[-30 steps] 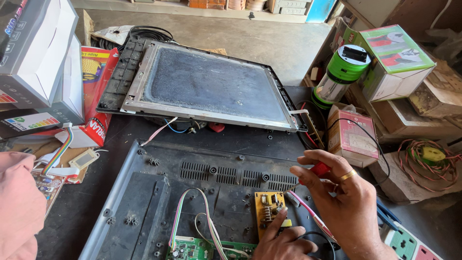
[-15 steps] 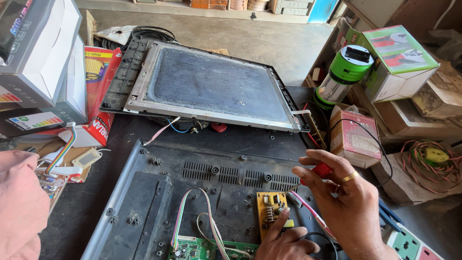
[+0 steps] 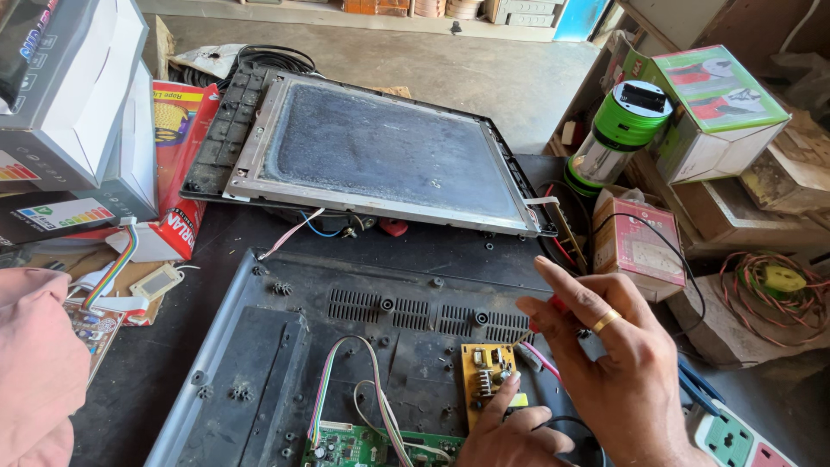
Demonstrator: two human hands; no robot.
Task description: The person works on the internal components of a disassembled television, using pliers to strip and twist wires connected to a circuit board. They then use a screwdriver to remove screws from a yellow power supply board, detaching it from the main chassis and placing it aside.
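Nearest me, the left hand (image 3: 510, 437) lies low on the grey back cover (image 3: 251, 380). Its fingers are loosely curled and grip nothing, with one fingertip pressed on the small yellow circuit board (image 3: 484, 380). Just right of it, the right hand (image 3: 618, 363) is closed round a red-handled screwdriver (image 3: 558, 305), index finger stretched out straight and a ring on another finger.

Change over the last second is tiny: both hands have held their places and the screwdriver tip stays at the yellow board's far right corner. I judge this to be steady work on one spot, not a reach or a pull-away.

The yellow board sits on the cover's right part, its long axis running from near me to far. The screwdriver slants, handle up and to the right, tip down and to the left onto the board.

A green circuit board (image 3: 363, 445) with ribbon wires lies left of the yellow one. A pink sleeve (image 3: 35, 372) is at the far left edge; whose, I cannot tell. A power strip (image 3: 735, 437) is at the right. Farther off are the bare screen panel (image 3: 380, 147), a green lantern (image 3: 618, 130) and stacked boxes (image 3: 60, 95).
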